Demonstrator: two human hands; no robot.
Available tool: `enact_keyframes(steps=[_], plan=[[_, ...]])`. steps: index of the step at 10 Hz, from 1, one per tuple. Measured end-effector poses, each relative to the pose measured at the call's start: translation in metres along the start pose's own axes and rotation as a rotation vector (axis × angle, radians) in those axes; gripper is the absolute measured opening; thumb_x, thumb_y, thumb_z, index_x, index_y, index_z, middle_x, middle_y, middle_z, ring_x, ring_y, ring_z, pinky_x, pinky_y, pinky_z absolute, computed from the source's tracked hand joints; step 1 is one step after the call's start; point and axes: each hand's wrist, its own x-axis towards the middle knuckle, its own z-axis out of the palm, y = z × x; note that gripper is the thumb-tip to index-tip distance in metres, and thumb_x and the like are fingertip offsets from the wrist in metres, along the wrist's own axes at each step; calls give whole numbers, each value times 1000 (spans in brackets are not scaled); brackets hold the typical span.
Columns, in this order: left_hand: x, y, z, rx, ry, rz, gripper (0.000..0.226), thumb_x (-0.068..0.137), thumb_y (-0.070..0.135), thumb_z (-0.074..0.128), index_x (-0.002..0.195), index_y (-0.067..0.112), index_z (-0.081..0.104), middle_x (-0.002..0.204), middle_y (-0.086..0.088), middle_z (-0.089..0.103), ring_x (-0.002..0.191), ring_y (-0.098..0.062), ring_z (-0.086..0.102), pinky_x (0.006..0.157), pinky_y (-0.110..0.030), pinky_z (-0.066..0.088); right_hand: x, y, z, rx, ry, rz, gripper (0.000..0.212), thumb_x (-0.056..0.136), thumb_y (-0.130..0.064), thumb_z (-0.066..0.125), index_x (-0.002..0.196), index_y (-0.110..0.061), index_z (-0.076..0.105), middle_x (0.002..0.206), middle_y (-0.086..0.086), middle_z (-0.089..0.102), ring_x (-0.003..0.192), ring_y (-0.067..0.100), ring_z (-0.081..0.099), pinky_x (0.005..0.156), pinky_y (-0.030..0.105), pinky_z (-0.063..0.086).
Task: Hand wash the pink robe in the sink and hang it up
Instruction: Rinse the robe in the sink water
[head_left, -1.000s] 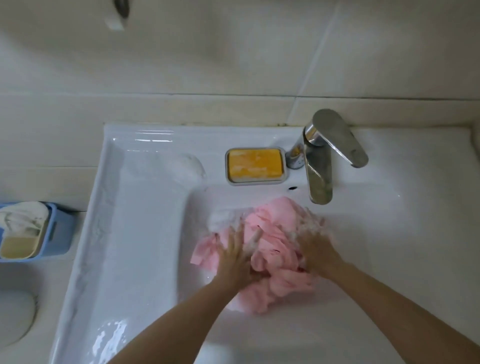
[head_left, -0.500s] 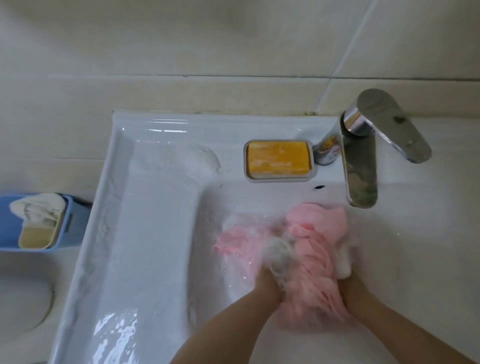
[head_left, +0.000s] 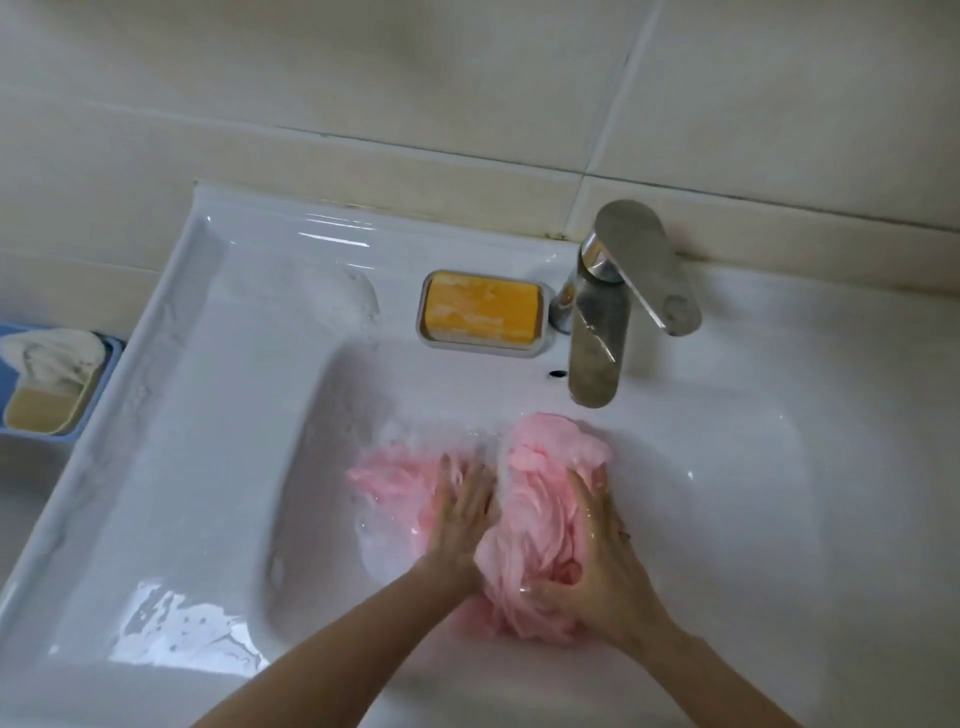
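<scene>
Kneading pink robe (head_left: 537, 512) in sink (head_left: 218, 467)

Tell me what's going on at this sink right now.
A person is hand washing a pink robe in the white sink. The left hand presses flat on the sudsy cloth while the right hand grips the bunched part. No water visibly runs from the faucet; an orange soap bar sits in its dish beside it. The robe is not yet hung up.
</scene>
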Motion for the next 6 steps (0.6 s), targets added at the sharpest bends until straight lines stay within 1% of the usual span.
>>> enact_keyframes(steps=[1, 2, 3, 4, 5, 6], plan=[[-11, -1, -2, 141, 221, -154, 105, 59, 23, 79, 147, 21, 23, 153, -18, -8, 140, -47, 4, 101, -73, -6, 16, -4, -2, -481, -175, -100, 115, 46, -81, 34, 126, -51, -43, 142, 3, -49, 130, 23, -46, 110, 55, -16], [-13, -9, 4, 58, 82, -158, 112, 49, 20, 84, 145, 12, 27, 154, -26, 1, 130, -56, 28, 91, -75, 30, 41, 5, 15, -493, -197, -130, 116, 57, -82, 37, 134, -41, -39, 150, 9, -36, 133, 21, -40, 112, 61, -6], [-1, -21, 5, -6, 83, -139, 134, 69, 38, 77, 137, 26, -38, 155, -22, -8, 134, -50, 27, 98, -54, 40, 52, 7, 24, -425, -137, -76, 109, 68, -71, 47, 151, -9, 12, 154, 22, 18, 143, 34, 18, 111, 51, 24], [6, -19, 27, -82, 130, -215, 102, 69, 58, 58, 150, 12, 16, 138, -19, 43, 105, -42, 62, 73, -52, 55, 57, 26, 40, -529, -188, -101, 68, 68, -45, 52, 109, 8, 66, 108, 29, 65, 105, 45, 59, 87, 57, 50], [-1, -9, 14, -109, 252, -113, 47, 98, 30, 38, 144, 21, 35, 151, 0, 30, 138, -21, 31, 110, -39, 31, 41, 25, 38, -611, -44, -225, 49, 63, -32, 36, 73, -1, 72, 80, 20, 68, 86, 33, 55, 83, 41, 42], [6, -12, 41, -292, 43, -44, 46, 98, 35, 29, 132, 8, 45, 125, -9, 51, 101, -15, 58, 79, -28, 51, 30, 20, 31, -446, 108, -294, 37, 56, -26, 32, 49, -9, 64, 53, 8, 63, 50, 24, 60, 49, 23, 47]])
